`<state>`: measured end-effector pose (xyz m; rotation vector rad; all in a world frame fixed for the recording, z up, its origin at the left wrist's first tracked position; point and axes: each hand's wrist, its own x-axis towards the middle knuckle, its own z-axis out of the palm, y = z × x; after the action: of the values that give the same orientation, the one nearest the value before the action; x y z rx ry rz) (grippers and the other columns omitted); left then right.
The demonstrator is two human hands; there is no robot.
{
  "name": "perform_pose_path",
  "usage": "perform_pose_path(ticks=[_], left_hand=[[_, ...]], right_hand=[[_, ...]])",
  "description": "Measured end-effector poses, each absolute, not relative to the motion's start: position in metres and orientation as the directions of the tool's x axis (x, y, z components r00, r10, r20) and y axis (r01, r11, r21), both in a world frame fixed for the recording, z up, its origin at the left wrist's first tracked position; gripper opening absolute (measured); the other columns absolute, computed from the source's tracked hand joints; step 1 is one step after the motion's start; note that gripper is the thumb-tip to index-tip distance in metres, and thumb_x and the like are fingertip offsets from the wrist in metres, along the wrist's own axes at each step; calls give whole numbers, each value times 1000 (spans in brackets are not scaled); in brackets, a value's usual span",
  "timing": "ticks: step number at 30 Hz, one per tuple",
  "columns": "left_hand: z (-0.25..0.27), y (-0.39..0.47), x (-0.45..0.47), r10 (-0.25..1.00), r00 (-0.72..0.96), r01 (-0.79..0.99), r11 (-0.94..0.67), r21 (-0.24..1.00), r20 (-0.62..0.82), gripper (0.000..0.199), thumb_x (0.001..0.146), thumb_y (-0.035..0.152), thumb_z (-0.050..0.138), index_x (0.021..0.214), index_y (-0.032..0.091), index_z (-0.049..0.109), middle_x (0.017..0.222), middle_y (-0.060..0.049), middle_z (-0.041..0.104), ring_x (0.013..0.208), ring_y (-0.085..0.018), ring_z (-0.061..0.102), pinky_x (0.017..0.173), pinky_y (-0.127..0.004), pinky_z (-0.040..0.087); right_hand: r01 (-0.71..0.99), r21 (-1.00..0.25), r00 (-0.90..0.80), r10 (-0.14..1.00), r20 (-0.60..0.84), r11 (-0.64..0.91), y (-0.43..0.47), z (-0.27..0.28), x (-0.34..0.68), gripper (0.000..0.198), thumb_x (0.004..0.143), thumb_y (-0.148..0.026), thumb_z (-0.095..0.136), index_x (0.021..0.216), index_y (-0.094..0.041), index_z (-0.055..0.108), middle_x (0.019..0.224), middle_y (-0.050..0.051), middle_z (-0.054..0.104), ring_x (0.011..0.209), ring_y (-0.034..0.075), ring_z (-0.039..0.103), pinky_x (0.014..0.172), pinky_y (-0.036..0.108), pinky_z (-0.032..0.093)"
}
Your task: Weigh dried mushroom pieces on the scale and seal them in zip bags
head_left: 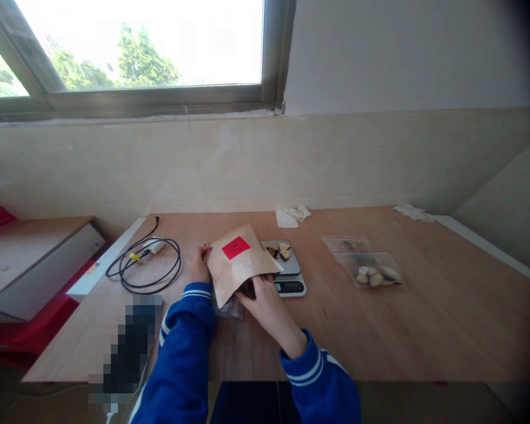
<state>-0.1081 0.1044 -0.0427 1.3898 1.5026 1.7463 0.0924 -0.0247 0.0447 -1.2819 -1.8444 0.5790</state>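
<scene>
Paper bag (238, 259) held tilted above table (424, 318), just left of scale (287, 274). Left hand (199, 265) gripped on rear edge — bag steadied. Right hand (260, 297) curled at mouth, fingertips hidden inside; hold cannot be told. Clear bags (371, 271) laid apart, right.

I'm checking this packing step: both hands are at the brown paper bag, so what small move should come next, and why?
Probably draw the right hand out of the brown paper bag. Its fingers are in the bag's mouth, the left hand steadies the far edge, and pieces remain on the kitchen scale beside it.
</scene>
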Motion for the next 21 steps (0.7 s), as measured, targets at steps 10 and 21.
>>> perform_pose_path(ticks=[10,21], left_hand=[[-28,96,-103,831,-401,362,-243,900,386,25,71,33,60,88,16,65,101,-12,71,98,-28,66,91,-44,49],[-24,91,-105,830,-421,418,-180,890,366,27,66,29,63,90,16,66,88,-7,72,89,-28,67,82,-41,52]], right_hand=[[469,-728,-135,855,502,501,-26,40,100,38,84,-5,48,112,-26,61,113,7,55,113,24,54,100,42,45],[299,-826,109,843,527,478,-11,29,151,34,89,-25,53,122,-23,60,104,8,58,98,21,58,89,37,50]])
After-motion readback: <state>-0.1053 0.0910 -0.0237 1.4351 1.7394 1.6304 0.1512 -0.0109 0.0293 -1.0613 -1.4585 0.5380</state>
